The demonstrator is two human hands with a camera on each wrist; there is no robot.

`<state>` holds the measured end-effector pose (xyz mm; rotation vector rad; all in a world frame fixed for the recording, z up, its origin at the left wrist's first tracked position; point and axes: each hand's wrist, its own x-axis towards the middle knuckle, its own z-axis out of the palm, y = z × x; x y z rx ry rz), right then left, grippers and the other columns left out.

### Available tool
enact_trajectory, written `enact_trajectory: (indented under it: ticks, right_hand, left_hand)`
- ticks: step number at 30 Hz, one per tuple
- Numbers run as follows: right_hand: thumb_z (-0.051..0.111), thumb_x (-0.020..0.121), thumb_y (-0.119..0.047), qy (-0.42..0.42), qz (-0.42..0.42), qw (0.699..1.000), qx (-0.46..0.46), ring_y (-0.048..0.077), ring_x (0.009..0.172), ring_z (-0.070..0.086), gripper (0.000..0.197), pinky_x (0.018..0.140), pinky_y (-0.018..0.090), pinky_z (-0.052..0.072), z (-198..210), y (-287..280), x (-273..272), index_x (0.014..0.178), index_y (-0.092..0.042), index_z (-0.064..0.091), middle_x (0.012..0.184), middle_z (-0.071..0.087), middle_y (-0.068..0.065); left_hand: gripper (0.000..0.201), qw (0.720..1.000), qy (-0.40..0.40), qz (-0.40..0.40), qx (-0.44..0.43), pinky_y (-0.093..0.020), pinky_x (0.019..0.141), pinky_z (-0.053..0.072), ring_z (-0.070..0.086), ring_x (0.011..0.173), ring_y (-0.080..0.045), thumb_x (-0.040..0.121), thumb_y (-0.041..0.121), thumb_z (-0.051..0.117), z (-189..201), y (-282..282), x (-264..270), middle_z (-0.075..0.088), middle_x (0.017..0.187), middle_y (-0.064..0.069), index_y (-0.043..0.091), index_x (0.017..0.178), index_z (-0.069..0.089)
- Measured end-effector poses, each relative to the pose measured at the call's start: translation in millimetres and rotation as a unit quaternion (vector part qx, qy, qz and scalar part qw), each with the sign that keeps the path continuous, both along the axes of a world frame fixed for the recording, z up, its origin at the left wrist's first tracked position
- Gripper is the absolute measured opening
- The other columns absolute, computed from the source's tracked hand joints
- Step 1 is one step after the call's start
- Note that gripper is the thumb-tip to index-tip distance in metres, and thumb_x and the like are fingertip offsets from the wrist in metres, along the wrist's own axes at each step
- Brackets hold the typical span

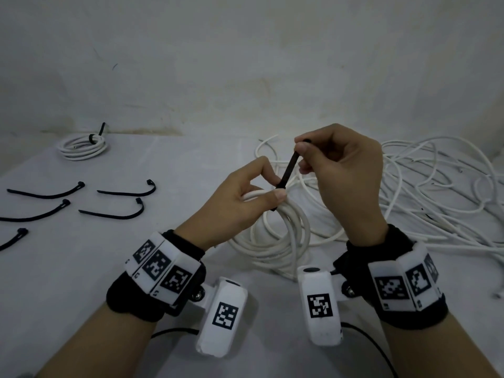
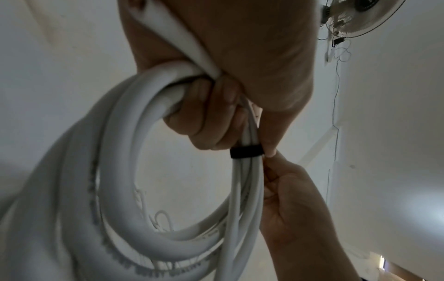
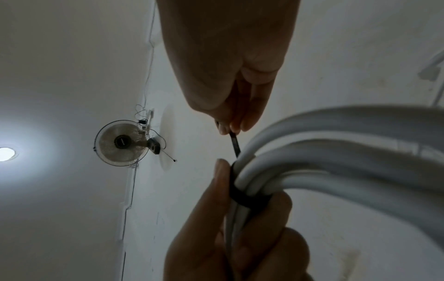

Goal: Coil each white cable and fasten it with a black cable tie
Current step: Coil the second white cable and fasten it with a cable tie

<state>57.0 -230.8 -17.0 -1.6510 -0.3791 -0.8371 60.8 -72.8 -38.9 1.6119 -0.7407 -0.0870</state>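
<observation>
Just beyond and to the right of our right hand's fingers (image 1: 301,148), the loose white cable tangle (image 1: 436,192) blocks the table (image 1: 177,165). Well left of our left hand's fingers (image 1: 272,173), spare black cable ties (image 1: 109,203) lie scattered, with bare cloth between them and the fingers. Far left, a tied coil (image 1: 81,145) sits by the wall.
</observation>
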Motion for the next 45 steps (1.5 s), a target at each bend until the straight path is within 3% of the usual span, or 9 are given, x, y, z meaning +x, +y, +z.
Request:
enact_trajectory:
  ticks: [3,6,10,13,19,25,32,37,45]
  right_hand:
    - [0.069,0.084,-0.003,0.009,0.015,1.000,0.019,0.013,0.056,0.063,0.018,0.059,0.026,0.055,-1,2,2,0.077,-0.019,0.067,0.066,0.068,-0.006]
    - [0.065,0.089,-0.007,0.060,0.071,0.996,-0.009,0.013,0.063,0.064,0.011,0.064,0.025,0.055,-4,0,6,0.085,-0.017,0.067,0.072,0.069,-0.002]
    - [0.059,0.089,-0.030,0.149,0.137,0.970,-0.132,0.013,0.087,0.067,0.017,0.083,0.034,0.054,-13,-2,12,0.103,-0.025,0.067,0.092,0.072,-0.003]
    - [0.053,0.097,-0.021,0.162,0.183,0.960,-0.136,0.007,0.085,0.066,0.019,0.076,0.024,0.053,-14,1,11,0.110,-0.024,0.065,0.094,0.071,-0.003]
    - [0.046,0.097,-0.004,0.176,0.258,0.949,-0.037,0.009,0.074,0.061,0.030,0.072,0.022,0.051,-18,1,12,0.123,-0.013,0.060,0.083,0.065,-0.001]
    - [0.045,0.098,-0.008,0.153,0.251,0.955,-0.022,0.009,0.068,0.049,0.031,0.064,0.024,0.045,-22,9,13,0.127,-0.013,0.057,0.082,0.062,-0.003]
    - [0.044,0.099,-0.010,0.132,0.257,0.957,0.006,0.009,0.064,0.047,0.028,0.062,0.023,0.044,-23,11,14,0.123,-0.012,0.059,0.083,0.063,-0.002]
    - [0.044,0.100,-0.011,0.120,0.248,0.961,0.011,0.007,0.063,0.048,0.027,0.062,0.023,0.043,-24,12,15,0.117,-0.020,0.063,0.085,0.065,-0.003]
    - [0.044,0.099,-0.004,0.138,0.224,0.965,0.018,0.003,0.065,0.050,0.028,0.059,0.023,0.044,-30,21,13,0.120,-0.015,0.058,0.089,0.060,0.007]
  left_hand:
    - [0.018,0.999,0.009,0.019,-0.035,-0.015,0.040,0.023,0.024,0.037,-0.009,0.084,0.025,0.064,-6,4,6,0.042,0.050,-0.008,0.016,0.083,0.049]
    - [0.023,0.995,0.012,0.082,-0.061,-0.016,0.039,0.023,0.026,0.038,-0.008,0.083,0.030,0.067,-9,6,11,0.052,0.049,0.006,0.014,0.083,0.049]
    - [0.024,0.977,0.059,0.131,-0.159,-0.018,0.040,0.021,0.027,0.041,-0.007,0.092,0.035,0.045,-5,15,20,0.040,0.051,0.004,0.013,0.088,0.052]
    - [0.029,0.971,0.101,0.094,-0.195,-0.019,0.044,0.026,0.031,0.041,-0.007,0.100,0.031,0.034,-4,22,23,0.047,0.054,0.001,0.012,0.105,0.056]
    - [0.027,0.952,0.172,-0.032,-0.250,-0.016,0.051,0.040,0.041,0.048,-0.005,0.090,0.030,0.059,-8,24,28,0.057,0.066,0.000,0.015,0.113,0.056]
    - [0.056,0.941,0.174,-0.078,-0.280,-0.019,0.058,0.046,0.047,0.053,-0.005,0.069,0.033,0.076,-12,32,33,0.064,0.077,-0.003,0.014,0.117,0.056]
    - [0.034,0.956,0.158,-0.039,-0.243,-0.019,0.054,0.044,0.046,0.050,-0.007,0.091,0.027,0.045,-4,31,29,0.060,0.074,-0.001,0.013,0.120,0.053]
    - [0.039,0.967,0.146,-0.059,-0.201,-0.025,0.059,0.050,0.048,0.053,-0.010,0.093,0.026,0.047,-4,34,27,0.054,0.069,0.001,0.017,0.131,0.049]
    - [0.040,0.971,0.118,-0.029,-0.205,-0.017,0.048,0.036,0.031,0.046,-0.004,0.093,0.020,0.040,-9,25,29,0.041,0.065,0.006,0.012,0.131,0.049]
